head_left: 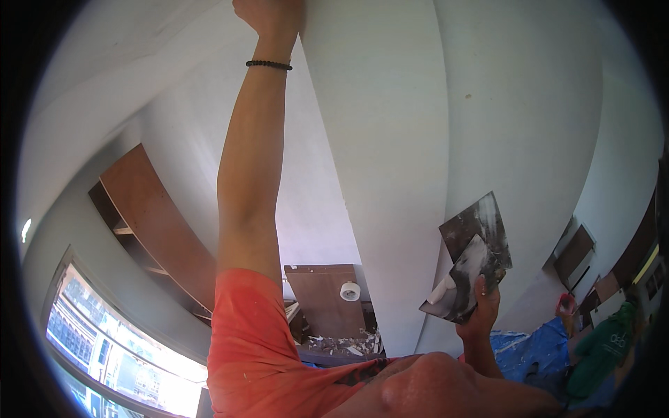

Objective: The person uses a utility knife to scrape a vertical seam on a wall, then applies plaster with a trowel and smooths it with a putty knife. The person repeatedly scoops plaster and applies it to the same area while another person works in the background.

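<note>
My left arm is raised straight up, a dark bead bracelet (269, 65) at its wrist. My left hand (270, 15) is at the upper edge of the view, against or close to the edge of a pale wall panel (376, 139). Its fingers are mostly cut off. Lower down on the right, my right hand (481, 310) is closed around two flat, dark putty scrapers. The rear scraper (477, 226) is square and streaked with white. Overlapping it, the front scraper (456, 285) carries a smear of whitish putty.
A brown shelf unit (157, 209) hangs at the left above a bright window (118, 341). Below are a brown board (324, 299), a white tape roll (350, 291) and scattered debris (341, 346). At the right, a person in green (603, 352) is near a blue sheet (533, 352).
</note>
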The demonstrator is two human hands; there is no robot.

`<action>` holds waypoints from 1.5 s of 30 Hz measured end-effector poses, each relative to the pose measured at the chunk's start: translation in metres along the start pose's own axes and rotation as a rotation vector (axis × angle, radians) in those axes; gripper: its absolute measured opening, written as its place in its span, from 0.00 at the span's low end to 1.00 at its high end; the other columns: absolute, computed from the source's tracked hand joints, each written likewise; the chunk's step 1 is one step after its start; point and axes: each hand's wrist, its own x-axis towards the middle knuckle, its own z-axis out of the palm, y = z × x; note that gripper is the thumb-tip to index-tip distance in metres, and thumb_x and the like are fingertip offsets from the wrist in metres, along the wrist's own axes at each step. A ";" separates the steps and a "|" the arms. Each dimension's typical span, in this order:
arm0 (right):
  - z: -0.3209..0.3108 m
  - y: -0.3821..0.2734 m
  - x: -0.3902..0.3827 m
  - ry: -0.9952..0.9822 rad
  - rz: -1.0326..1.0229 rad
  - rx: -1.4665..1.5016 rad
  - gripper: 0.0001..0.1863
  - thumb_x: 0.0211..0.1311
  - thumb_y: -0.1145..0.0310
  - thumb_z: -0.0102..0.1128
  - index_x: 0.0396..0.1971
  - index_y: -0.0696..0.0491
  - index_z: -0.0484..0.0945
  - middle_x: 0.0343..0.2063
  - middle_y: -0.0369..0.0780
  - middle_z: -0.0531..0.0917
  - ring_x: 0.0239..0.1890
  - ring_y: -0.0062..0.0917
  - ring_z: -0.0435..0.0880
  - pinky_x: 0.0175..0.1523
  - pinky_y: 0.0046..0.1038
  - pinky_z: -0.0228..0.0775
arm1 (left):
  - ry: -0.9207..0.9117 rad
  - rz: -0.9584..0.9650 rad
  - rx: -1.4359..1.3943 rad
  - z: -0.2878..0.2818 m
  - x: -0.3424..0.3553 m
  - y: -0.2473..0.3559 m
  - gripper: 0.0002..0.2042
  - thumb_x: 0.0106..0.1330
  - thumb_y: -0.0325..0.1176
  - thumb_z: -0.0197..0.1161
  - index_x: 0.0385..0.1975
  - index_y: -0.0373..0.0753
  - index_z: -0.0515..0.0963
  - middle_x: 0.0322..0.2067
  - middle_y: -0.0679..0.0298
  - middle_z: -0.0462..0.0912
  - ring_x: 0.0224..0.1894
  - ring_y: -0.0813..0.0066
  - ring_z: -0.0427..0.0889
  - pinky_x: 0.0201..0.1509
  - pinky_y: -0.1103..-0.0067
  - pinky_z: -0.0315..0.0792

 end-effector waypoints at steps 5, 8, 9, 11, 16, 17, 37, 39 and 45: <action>0.000 -0.001 0.001 -0.004 -0.007 0.005 0.19 0.74 0.68 0.60 0.60 0.57 0.73 0.52 0.42 0.82 0.52 0.30 0.84 0.56 0.35 0.78 | 0.009 -0.020 0.003 0.003 -0.001 0.001 0.13 0.67 0.40 0.66 0.34 0.34 0.84 0.31 0.46 0.87 0.36 0.43 0.86 0.41 0.59 0.78; -0.002 0.000 0.000 0.029 0.006 -0.004 0.19 0.73 0.68 0.60 0.60 0.57 0.73 0.52 0.42 0.82 0.53 0.30 0.84 0.56 0.35 0.78 | 0.038 -0.068 0.039 0.003 -0.002 0.005 0.14 0.66 0.41 0.68 0.35 0.34 0.83 0.32 0.46 0.87 0.36 0.42 0.86 0.42 0.58 0.78; -0.002 0.000 0.000 0.033 0.005 -0.006 0.19 0.73 0.68 0.60 0.60 0.57 0.73 0.52 0.42 0.82 0.53 0.31 0.83 0.56 0.35 0.78 | 0.052 -0.090 0.059 0.003 -0.002 0.006 0.14 0.65 0.42 0.68 0.35 0.34 0.83 0.32 0.46 0.87 0.36 0.42 0.86 0.42 0.58 0.78; -0.003 0.000 0.000 0.043 0.006 -0.004 0.19 0.73 0.68 0.60 0.60 0.57 0.73 0.52 0.42 0.82 0.53 0.30 0.83 0.56 0.35 0.78 | 0.078 -0.132 0.067 0.002 -0.002 0.008 0.16 0.64 0.43 0.70 0.35 0.34 0.83 0.32 0.47 0.87 0.37 0.42 0.86 0.42 0.58 0.78; -0.004 -0.001 0.001 0.008 -0.010 0.014 0.18 0.73 0.69 0.59 0.59 0.57 0.74 0.51 0.41 0.82 0.52 0.29 0.84 0.55 0.34 0.78 | 0.032 -0.188 0.141 0.000 0.006 0.004 0.18 0.61 0.47 0.72 0.32 0.35 0.82 0.29 0.48 0.87 0.35 0.42 0.86 0.40 0.56 0.78; -0.003 -0.001 0.000 0.019 -0.009 0.004 0.18 0.73 0.69 0.59 0.59 0.57 0.74 0.50 0.41 0.82 0.51 0.29 0.84 0.55 0.34 0.78 | 0.048 -0.174 0.174 0.002 0.006 -0.001 0.19 0.60 0.48 0.73 0.31 0.35 0.82 0.28 0.48 0.86 0.34 0.43 0.86 0.39 0.57 0.78; -0.003 -0.003 -0.003 0.075 0.001 0.030 0.15 0.72 0.70 0.61 0.56 0.54 0.76 0.49 0.38 0.82 0.51 0.27 0.83 0.55 0.33 0.78 | -0.013 -0.065 0.233 -0.004 0.007 -0.039 0.19 0.66 0.47 0.69 0.25 0.35 0.82 0.18 0.51 0.81 0.21 0.50 0.81 0.26 0.63 0.72; -0.003 -0.003 -0.003 0.069 -0.001 0.053 0.15 0.72 0.70 0.61 0.56 0.54 0.76 0.49 0.38 0.82 0.51 0.27 0.83 0.55 0.33 0.78 | -0.018 -0.028 0.262 -0.004 0.000 -0.037 0.18 0.67 0.47 0.68 0.25 0.36 0.81 0.18 0.52 0.82 0.23 0.51 0.83 0.27 0.62 0.73; -0.004 -0.004 -0.002 0.020 -0.029 0.065 0.16 0.73 0.71 0.60 0.57 0.55 0.76 0.49 0.38 0.82 0.52 0.27 0.83 0.56 0.33 0.78 | 0.039 0.616 0.335 0.007 0.003 -0.003 0.17 0.66 0.46 0.68 0.23 0.42 0.75 0.18 0.57 0.82 0.21 0.56 0.84 0.26 0.65 0.77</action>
